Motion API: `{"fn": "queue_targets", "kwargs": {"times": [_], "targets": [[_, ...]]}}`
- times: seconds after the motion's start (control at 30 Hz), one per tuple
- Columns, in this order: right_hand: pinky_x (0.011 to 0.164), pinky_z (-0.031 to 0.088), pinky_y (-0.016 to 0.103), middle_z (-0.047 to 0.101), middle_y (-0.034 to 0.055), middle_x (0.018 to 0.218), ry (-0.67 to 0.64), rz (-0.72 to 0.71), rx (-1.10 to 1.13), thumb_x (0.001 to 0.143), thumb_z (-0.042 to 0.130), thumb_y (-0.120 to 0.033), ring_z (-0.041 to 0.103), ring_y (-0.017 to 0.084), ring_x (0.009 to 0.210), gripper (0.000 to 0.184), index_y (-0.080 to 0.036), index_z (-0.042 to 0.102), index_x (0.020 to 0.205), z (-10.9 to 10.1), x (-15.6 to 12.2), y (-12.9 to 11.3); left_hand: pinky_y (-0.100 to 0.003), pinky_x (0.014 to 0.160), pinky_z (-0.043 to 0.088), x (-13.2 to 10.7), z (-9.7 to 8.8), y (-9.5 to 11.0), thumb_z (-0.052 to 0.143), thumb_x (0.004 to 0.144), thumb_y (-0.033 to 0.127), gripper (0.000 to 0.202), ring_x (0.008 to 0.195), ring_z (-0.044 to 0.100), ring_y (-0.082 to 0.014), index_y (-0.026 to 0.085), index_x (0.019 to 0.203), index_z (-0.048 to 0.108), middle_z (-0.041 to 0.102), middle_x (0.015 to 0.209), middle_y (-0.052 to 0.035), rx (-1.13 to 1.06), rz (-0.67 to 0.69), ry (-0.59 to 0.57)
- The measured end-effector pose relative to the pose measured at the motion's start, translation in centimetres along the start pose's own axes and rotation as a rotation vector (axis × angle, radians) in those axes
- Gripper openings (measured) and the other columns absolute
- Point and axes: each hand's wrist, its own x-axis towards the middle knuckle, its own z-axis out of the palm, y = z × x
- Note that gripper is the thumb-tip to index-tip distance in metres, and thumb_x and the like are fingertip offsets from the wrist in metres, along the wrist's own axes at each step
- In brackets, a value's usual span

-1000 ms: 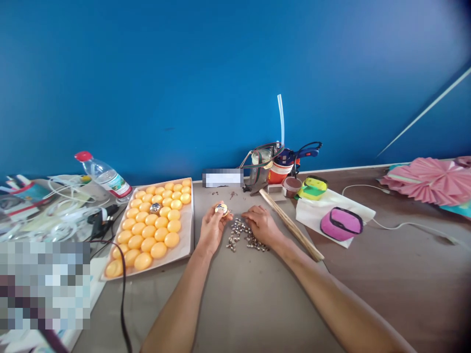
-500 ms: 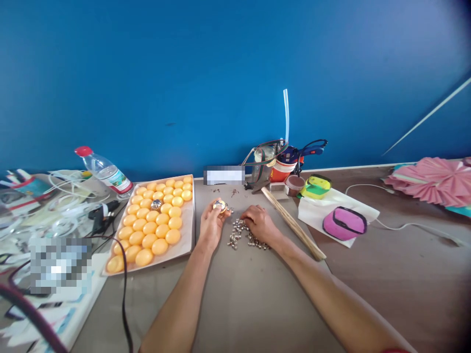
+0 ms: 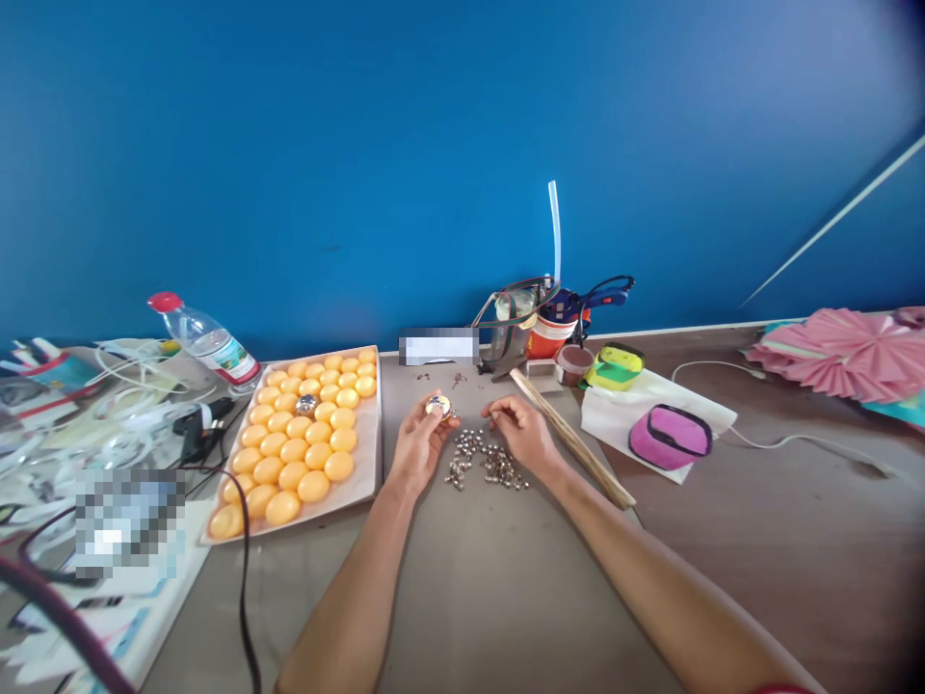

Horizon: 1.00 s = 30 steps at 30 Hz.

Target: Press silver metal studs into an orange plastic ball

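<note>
My left hand is closed around a small ball, yellowish below with shiny silver pieces on its top. To its right, my right hand is lifted just above the table, thumb and fingertips pinched together. Whatever is between those fingertips is too small to make out. Below and between the hands lies a loose pile of shiny metal beads or studs. On the left a shallow white tray holds many orange balls in rows, among them one silver-covered ball.
Behind the hands are small dark scraps and an orange tub of tools. Wooden sticks lie right of my right hand, near a purple strap-like item. A tilted water bottle and tangled cables crowd the left.
My right hand has risen from the metal pile and shifted slightly back, uncovering more of the pieces. My left hand has moved a little rightward with the ball.
</note>
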Motion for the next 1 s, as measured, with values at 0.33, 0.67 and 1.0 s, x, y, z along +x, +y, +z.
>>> {"fn": "queue_targets", "kwargs": {"times": [0.33,0.67,1.0], "targets": [[0.069,0.042,0.026,0.06,0.0023,0.076,-0.186,-0.194,-0.173,0.078,0.048,-0.014,0.055,0.014,0.072,0.012,-0.018,0.06,0.076,0.3,-0.5,-1.1,-0.03,0.075,0.047,-0.2,0.1,0.2,0.065,0.074,0.024,0.035,0.07,0.061,-0.0126,0.016,0.108,0.06,0.065,0.084,-0.0034,-0.069,-0.049,-0.06],[0.066,0.039,0.025,0.059,0.0027,0.072,-0.297,-0.277,-0.397,0.086,0.049,-0.024,0.054,0.014,0.069,0.017,-0.018,0.061,0.074,0.1,-0.7,-1.1,-0.03,0.075,0.046,-0.3,0.2,0.2,0.064,0.073,0.022,0.034,0.069,0.062,-0.0137,0.015,0.106,0.061,0.065,0.08,-0.003,-0.057,-0.079,-0.054],[0.07,0.042,0.026,0.062,0.0023,0.075,-0.277,-0.168,-0.139,0.08,0.052,-0.021,0.057,0.014,0.071,0.014,-0.019,0.065,0.076,0.0,-0.7,-1.9,-0.031,0.076,0.046,-0.3,0.2,0.2,0.065,0.073,0.025,0.038,0.07,0.061,-0.0133,0.016,0.11,0.059,0.065,0.083,-0.0034,-0.022,-0.067,-0.057]]}}
